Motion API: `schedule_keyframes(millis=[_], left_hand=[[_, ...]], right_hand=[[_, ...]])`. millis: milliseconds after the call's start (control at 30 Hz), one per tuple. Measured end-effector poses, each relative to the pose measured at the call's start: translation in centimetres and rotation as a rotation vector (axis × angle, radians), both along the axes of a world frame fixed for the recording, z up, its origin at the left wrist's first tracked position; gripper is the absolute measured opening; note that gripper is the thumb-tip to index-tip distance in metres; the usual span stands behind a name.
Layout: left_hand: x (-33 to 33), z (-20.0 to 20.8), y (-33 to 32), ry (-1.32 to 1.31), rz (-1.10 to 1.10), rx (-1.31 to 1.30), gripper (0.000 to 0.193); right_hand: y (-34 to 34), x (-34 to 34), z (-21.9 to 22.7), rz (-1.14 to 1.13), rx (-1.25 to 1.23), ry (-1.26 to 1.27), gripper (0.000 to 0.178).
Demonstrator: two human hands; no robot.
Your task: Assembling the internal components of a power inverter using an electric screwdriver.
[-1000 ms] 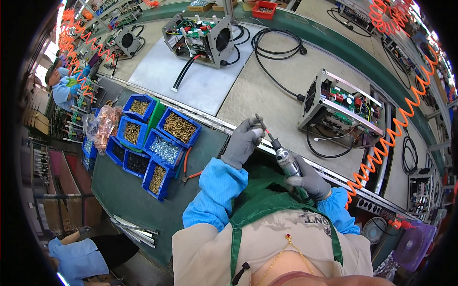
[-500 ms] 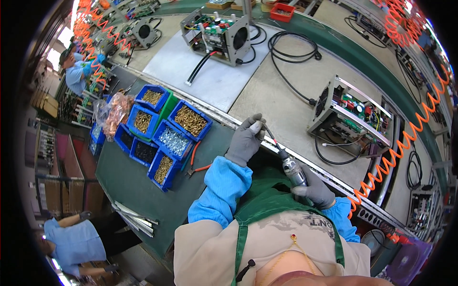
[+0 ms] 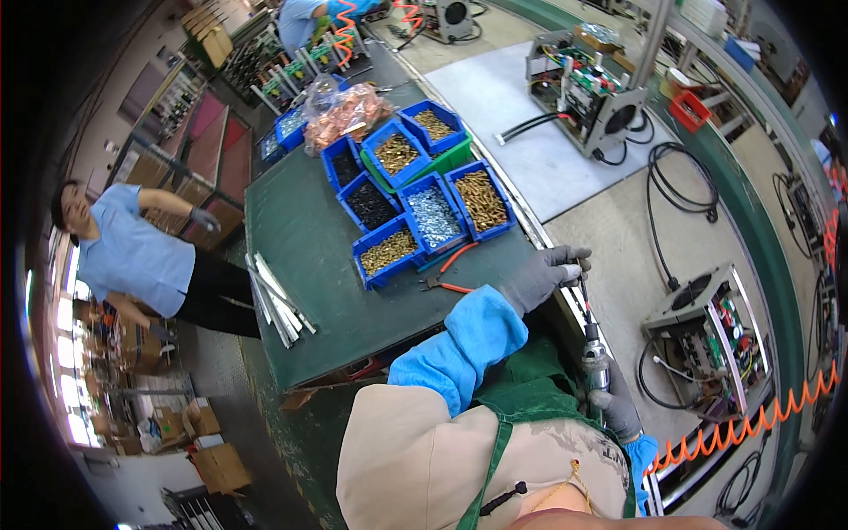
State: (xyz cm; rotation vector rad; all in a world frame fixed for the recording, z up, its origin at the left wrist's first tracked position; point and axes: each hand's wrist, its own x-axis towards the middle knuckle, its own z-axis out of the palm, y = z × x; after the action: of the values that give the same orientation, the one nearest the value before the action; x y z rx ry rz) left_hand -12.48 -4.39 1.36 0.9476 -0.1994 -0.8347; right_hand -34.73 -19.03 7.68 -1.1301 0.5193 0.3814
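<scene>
My right hand (image 3: 617,413), in a grey glove, is wrapped round the metal body of a power screwdriver (image 3: 595,366). Its long bit points away from me, with a red band partway along. At the bit's far end, the gloved fingers of my left hand (image 3: 541,279) are closed in a pinch. Whatever they pinch is too small to make out. Left of that hand, on the green bench, lie cutting pliers with orange handles (image 3: 458,258). Beyond them stand blue bins of brass-coloured screws (image 3: 480,201), silvery fasteners (image 3: 433,217) and black pieces (image 3: 369,203).
An open-framed device with circuit boards (image 3: 711,340) stands at the right, another (image 3: 587,93) on a white sheet farther back. A black cable (image 3: 685,181) lies coiled between them. An orange coiled hose (image 3: 751,428) crosses at lower right. Metal strips (image 3: 278,305) lie at the green bench's left corner; a person (image 3: 137,247) stands beyond.
My view has swung left, so the bench and devices appear farther right. Both hands keep their places on the screwdriver and at its bit. The person at left now faces this way.
</scene>
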Motion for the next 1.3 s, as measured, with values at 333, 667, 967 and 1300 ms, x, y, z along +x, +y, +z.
schedule_keyframes(millis=[333,667,967,1300], left_hand=[[-0.5,-0.5,4.3,-0.087,0.387,0.110,0.040],[5.6,-6.3,24.1,-0.721,0.588,1.814,0.029],[7.4,-4.1,24.0,-0.477,0.509,1.794,0.027],[6.5,-4.3,24.2,-0.432,0.562,1.767,0.026]], right_hand=[[1.0,2.8,-0.8,0.162,-0.057,-0.018,0.077],[0.3,2.0,-1.1,0.018,0.000,-0.055,0.073],[-0.2,1.9,-1.0,0.059,0.012,-0.046,0.072],[-0.6,-0.5,-2.3,-0.066,0.087,0.024,0.075]])
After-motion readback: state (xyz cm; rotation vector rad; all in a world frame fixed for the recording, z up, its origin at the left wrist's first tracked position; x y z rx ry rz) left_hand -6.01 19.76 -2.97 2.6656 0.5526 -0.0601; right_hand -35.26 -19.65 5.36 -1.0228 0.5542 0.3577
